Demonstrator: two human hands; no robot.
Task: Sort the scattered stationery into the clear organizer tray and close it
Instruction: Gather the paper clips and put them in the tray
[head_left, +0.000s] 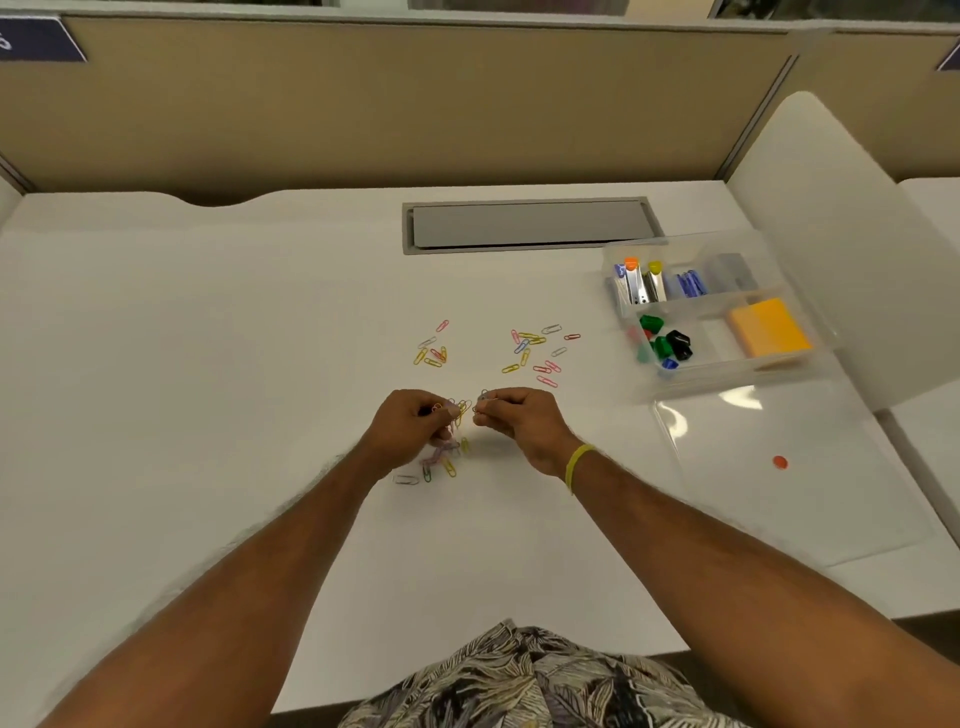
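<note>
- Centrally, the left hand (410, 426) grips a bunch of paper clips (460, 408) just above the desk (208, 364).
- The right hand (519, 415) pinches a single clip (483, 397) beside it.
- Loose clips (535, 351) lie scattered beyond the hands.
- The clear organizer tray (727, 371) sits open at far right.

On the desk (208, 338): paper clips (535, 351) in the middle, organizer tray (727, 370) to the right.
The lid (779, 509) lies flat before the tray; a hatch (530, 224) sits in the desk behind the clips.
</note>
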